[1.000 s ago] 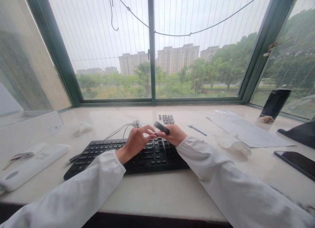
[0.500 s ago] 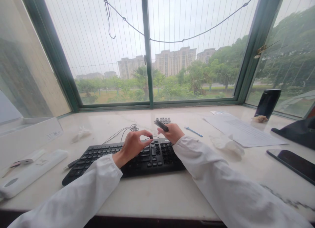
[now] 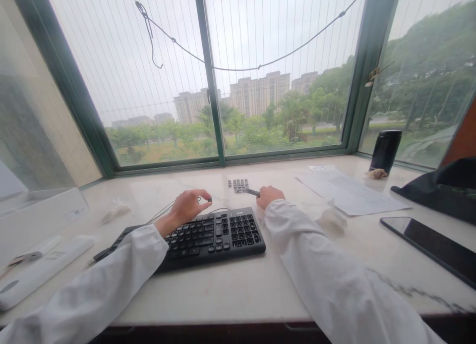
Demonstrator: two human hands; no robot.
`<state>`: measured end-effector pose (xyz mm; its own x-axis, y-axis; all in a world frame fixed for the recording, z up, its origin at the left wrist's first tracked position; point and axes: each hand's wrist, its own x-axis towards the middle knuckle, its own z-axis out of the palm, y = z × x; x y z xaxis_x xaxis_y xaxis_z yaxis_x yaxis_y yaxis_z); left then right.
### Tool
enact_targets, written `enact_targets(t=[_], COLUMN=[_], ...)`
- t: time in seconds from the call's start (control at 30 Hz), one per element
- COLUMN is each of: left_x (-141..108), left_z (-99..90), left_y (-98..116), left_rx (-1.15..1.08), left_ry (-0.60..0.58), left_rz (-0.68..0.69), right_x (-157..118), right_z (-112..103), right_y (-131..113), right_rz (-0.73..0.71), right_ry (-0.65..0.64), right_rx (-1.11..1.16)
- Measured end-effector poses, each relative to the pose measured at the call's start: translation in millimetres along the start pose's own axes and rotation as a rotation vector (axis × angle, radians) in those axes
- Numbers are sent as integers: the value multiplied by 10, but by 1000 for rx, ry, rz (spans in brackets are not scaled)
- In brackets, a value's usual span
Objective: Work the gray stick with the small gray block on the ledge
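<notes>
My left hand [image 3: 189,205] hovers over the upper part of the black keyboard [image 3: 260,248]. Pinched between its thumb and index finger is a small black keycap [image 3: 210,200]. My right hand [image 3: 269,197] is closed around a slim, dark brush-like tool [image 3: 253,192] that points left. The tool's tip lies by several loose keycaps [image 3: 237,184] set out in rows behind the keyboard. On the keyboard's right side the number pad [image 3: 244,230] shows bare square sockets without caps.
A phone [image 3: 427,247] and printed papers [image 3: 351,190] lie to the right, with a crumpled tissue [image 3: 332,221] closer in. Behind them stands a dark cylinder [image 3: 385,150]. At left are a white power strip [image 3: 44,272], a white box [image 3: 44,210] and another tissue [image 3: 115,211].
My view has shifted. My right hand has moved off the keyboard's upper edge, its tool now lower and by the loose keycaps. My left hand has drawn left, still pinching the small keycap.
</notes>
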<state>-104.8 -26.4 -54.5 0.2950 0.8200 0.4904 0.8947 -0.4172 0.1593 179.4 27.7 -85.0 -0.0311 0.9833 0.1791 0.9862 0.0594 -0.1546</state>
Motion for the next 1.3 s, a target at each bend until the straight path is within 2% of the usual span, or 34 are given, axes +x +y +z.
enact_targets(t=[0.13,0.3,0.5,0.63,0.83,1.3], left_x=[392,870,1204,1332,1442,1456], left_z=[101,381,727,848,923,996], left_y=[-113,-110,-71,-76,-80,-80], left_rx=[48,51,129,177,225,250], left_ry=[-131,-275,-283,-287,-322,-337], left_rz=[28,-22,-16,-11,-10,-32], right_x=[-9,-32,-46,-38,-47,-50], right_z=[-14,-29,-27,-25,-37,-31], right_y=[-23,-16,-21,-28,-28,-39], right_rz=[-17,-8,-11,-9,-35,-32], right_ry=[-8,-12,-13,-15,-16,-25], right_rx=[6,10,23,23,21,24])
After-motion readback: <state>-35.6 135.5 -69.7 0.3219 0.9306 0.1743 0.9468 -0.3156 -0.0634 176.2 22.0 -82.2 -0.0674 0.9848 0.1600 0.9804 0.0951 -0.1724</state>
